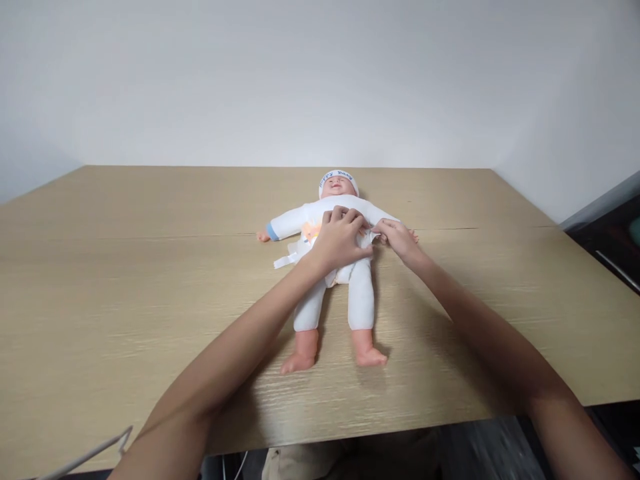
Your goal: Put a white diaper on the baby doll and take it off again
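A baby doll (361, 293) in white clothes and a white cap lies on its back on the wooden table (150, 280), head away from me. My left hand (340, 241) rests on the doll's belly, fingers curled over the white cloth there. My right hand (400, 240) is at the doll's side, pinching a small flap of the white cloth (371, 236) between fingertips. A white tie strip (285, 260) sticks out at the doll's other side. The doll's bare feet point toward me.
A pale wall stands behind the table. A dark piece of furniture (610, 233) is at the far right. A thin white wire shape (95, 453) shows at the table's near left edge.
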Tool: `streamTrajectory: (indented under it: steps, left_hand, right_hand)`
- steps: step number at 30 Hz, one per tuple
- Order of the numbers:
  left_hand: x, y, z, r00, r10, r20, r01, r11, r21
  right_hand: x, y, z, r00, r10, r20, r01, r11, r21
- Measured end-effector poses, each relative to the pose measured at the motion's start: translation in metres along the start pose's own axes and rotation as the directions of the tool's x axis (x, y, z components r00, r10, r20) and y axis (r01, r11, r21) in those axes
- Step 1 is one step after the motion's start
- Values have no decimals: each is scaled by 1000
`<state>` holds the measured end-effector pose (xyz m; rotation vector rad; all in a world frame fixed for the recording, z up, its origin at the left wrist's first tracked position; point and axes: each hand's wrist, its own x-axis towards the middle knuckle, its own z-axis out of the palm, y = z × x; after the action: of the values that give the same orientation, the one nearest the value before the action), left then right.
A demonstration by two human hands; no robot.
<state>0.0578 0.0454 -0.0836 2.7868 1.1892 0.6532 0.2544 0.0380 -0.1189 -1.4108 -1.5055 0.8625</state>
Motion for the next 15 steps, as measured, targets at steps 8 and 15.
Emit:
streamTrajectory:
  steps: [8,15]
  left_hand:
    - [-2,3,-6,999,-44,20,45,998,-48]
    - [-2,2,-7,998,-49,36,50,998,-46]
  right_hand:
    - [12,-3,19,996,87,37,-91,988,126]
    - [11,-5,23,997,55,63,-63,989,135]
